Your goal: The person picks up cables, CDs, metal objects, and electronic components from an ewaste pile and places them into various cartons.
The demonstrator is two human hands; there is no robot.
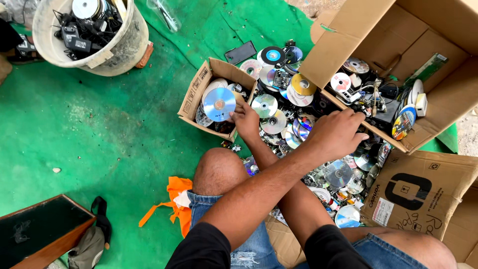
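My arms are crossed over my knees. My right hand (245,119) reaches left to a small cardboard box (195,97) full of discs, and its fingertips pinch the rim of a shiny blue-silver disc (218,103) that lies tilted on top. My left hand (334,134) reaches right and lies palm down on a heap of loose discs (279,107) on the ground. Its fingers curl at the lower edge of a large open cardboard box (348,37). Whatever is under that palm is hidden.
The large box holds discs, cables and small electronics. A dirty white bucket (124,47) of cables and discs stands at the top left on the green mat (99,129). A flattened carton (423,192) lies right, an orange cloth (177,199) by my knee, and a dark framed board (40,234) at the bottom left.
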